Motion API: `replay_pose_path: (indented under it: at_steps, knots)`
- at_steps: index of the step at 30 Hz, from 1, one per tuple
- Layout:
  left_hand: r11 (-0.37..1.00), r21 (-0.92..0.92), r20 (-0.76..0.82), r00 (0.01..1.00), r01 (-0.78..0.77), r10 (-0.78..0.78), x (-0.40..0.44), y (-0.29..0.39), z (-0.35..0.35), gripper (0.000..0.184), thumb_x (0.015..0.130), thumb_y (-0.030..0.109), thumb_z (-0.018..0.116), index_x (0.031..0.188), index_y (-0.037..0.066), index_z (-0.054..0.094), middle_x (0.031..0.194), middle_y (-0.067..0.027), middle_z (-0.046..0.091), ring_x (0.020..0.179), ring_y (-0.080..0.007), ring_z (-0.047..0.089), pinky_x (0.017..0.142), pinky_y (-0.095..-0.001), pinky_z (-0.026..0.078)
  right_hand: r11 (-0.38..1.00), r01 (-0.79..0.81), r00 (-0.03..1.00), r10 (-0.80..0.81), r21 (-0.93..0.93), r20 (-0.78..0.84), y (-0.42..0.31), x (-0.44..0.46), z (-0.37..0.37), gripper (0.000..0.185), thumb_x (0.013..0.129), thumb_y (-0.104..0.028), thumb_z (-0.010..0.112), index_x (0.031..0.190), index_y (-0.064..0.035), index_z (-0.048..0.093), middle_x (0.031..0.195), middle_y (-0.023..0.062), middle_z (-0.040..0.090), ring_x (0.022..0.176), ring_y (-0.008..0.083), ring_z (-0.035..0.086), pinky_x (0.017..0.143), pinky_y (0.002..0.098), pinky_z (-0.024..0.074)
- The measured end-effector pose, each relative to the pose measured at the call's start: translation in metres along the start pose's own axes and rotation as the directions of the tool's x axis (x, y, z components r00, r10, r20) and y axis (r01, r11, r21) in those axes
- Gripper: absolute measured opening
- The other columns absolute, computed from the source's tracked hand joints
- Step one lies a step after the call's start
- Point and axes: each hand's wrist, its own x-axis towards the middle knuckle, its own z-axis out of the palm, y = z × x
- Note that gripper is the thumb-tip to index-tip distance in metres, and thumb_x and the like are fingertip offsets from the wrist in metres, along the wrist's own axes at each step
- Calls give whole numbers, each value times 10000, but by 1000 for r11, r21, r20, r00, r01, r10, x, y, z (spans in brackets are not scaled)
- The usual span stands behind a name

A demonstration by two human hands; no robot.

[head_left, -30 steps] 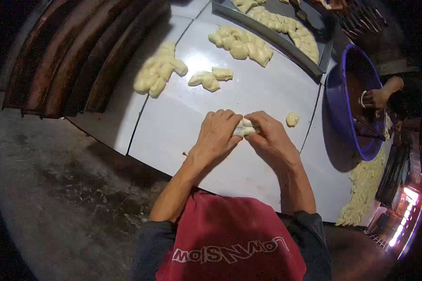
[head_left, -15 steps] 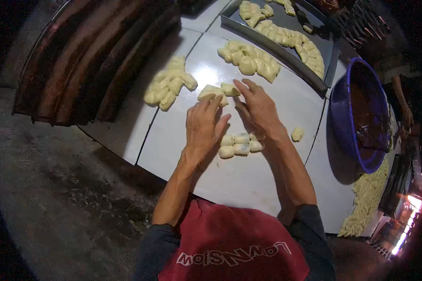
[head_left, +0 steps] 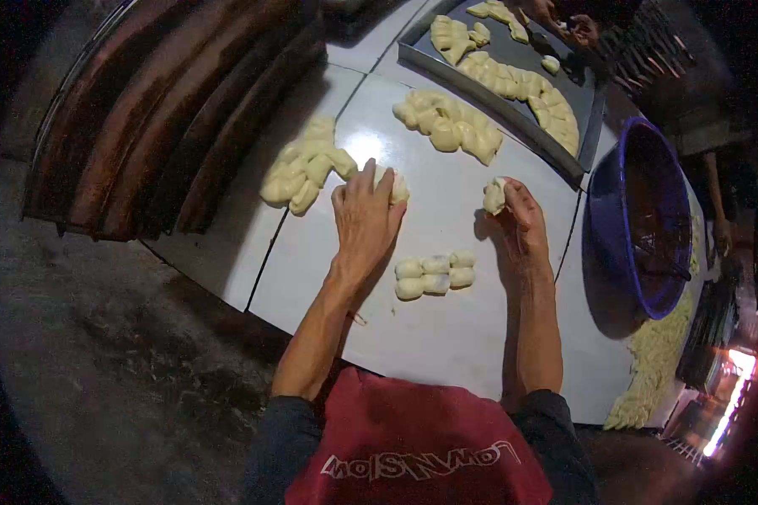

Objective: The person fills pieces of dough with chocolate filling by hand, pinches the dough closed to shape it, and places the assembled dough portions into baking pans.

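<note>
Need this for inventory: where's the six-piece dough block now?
In the head view, the six-piece dough block lies on the white table just right of picture centre, nearer the red garment than the left hand and right hand.

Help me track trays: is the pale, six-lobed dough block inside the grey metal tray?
Outside: the dough block lies on the white tiled tabletop, apart from the tray.

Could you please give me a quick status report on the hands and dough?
Left hand over dough piece; right hand pinching small dough lump. Six-piece dough cluster on tabletop, untouched by either hand. Purple basin off right, apart from both hands.
</note>
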Motion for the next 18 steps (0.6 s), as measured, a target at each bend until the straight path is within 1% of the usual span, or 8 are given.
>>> replay_pose_path:
  at_steps: [3, 4, 6, 10, 12, 14, 16, 18]
  knots:
    - [988, -156, -19, 1000, -9, 6, -3, 29, -9, 628, 779, 364, 808, 1277, 34, 617, 1323, -196, 570, 1257, -334, 498, 1040, -500, 343, 993, -27, 999, 29, 113, -21, 1, -23, -5, 434, 944, -310, 665, 1251, -18, 570, 1023, 64, 614, 884, 151, 593, 755, 305, 514]
    - [912, -410, 26, 999, 32, -24, -3, 38, -4, 602, 767, 383, 825, 1215, 19, 653, 1211, -187, 643, 1132, -343, 597, 970, -463, 448, 986, -62, 998, 65, 155, -13, 0, -35, 0, 437, 951, -272, 666, 1289, -21, 549, 1059, 76, 612, 924, 163, 593, 803, 319, 521]
    - [686, -709, 198, 980, 162, -27, -10, 62, -3, 498, 792, 332, 817, 1132, -9, 687, 1079, -165, 701, 976, -293, 674, 845, -389, 529, 983, -103, 994, 95, 153, 54, 3, -46, 5, 433, 926, -188, 683, 1291, -9, 536, 1053, 80, 606, 923, 166, 599, 801, 316, 521]
    - [503, -776, 411, 910, 382, -57, -11, 82, -25, 271, 901, 188, 709, 1074, -20, 709, 943, -98, 738, 868, -127, 670, 780, -299, 532, 994, -9, 1000, 6, 110, 26, -4, -68, 24, 379, 900, -71, 658, 1261, -29, 546, 1023, 72, 603, 912, 167, 621, 744, 306, 542]
    - [539, -742, 454, 890, 399, -35, -10, 78, -39, 228, 931, 164, 672, 1069, -13, 711, 920, -73, 738, 845, -99, 656, 776, -292, 530, 993, -68, 996, 62, 93, 58, -13, -73, 34, 314, 905, -65, 646, 1206, -41, 560, 1020, 64, 602, 913, 160, 623, 735, 301, 547]
    - [471, -765, 484, 875, 440, -32, -12, 83, -47, 252, 945, 181, 667, 1094, -21, 703, 971, -79, 736, 870, -110, 661, 818, -278, 528, 985, -168, 983, 170, -28, 75, -15, -77, 29, 253, 907, -61, 636, 1151, -50, 567, 1016, 53, 600, 916, 152, 623, 740, 298, 547]
    - [487, -779, 449, 894, 395, -6, -16, 83, -37, 358, 934, 228, 673, 1211, 3, 661, 1093, -107, 718, 1013, -150, 652, 908, -321, 507, 996, -72, 996, 70, 45, 48, -22, -86, 35, 222, 902, -59, 649, 1109, -58, 567, 1017, 45, 605, 917, 147, 623, 756, 300, 544]
    - [579, -782, 252, 967, 230, -45, -22, 101, -30, 453, 947, 225, 661, 1333, 6, 572, 1252, -148, 651, 1144, -206, 613, 964, -339, 490, 997, 36, 999, -37, 66, 16, -24, -89, 32, 217, 892, -55, 665, 1085, -67, 567, 1016, 37, 609, 918, 144, 623, 775, 299, 542]
